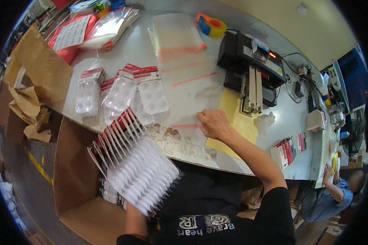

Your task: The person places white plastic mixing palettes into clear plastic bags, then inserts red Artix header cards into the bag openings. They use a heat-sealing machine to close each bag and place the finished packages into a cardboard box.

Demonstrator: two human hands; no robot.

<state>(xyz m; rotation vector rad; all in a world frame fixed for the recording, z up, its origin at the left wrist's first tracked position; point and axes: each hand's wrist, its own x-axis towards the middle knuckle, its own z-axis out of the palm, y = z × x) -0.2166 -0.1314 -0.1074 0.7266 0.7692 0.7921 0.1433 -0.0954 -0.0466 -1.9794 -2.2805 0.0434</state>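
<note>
A fanned stack of clear plastic trays in bags with red header cards [145,173] is held up in front of me, over an open cardboard box. My left forearm [135,222] runs up behind this stack and bears it; the fingers are hidden. My right hand [214,124] is closed in a fist above the table's near edge. A thin red strip [185,126] ends at its fingers; whether they grip it, I cannot make out. More bagged trays [120,94] lie on the table beyond the stack, and another pile [89,93] sits left of them.
The cardboard box [75,171] stands below the table's left edge, with some packs [109,192] inside. A black sealing machine [253,65] is at the back right, beside yellow sheets [233,122]. Clear bags [176,34] and tape rolls [212,26] lie far back. Another person [331,196] works at far right.
</note>
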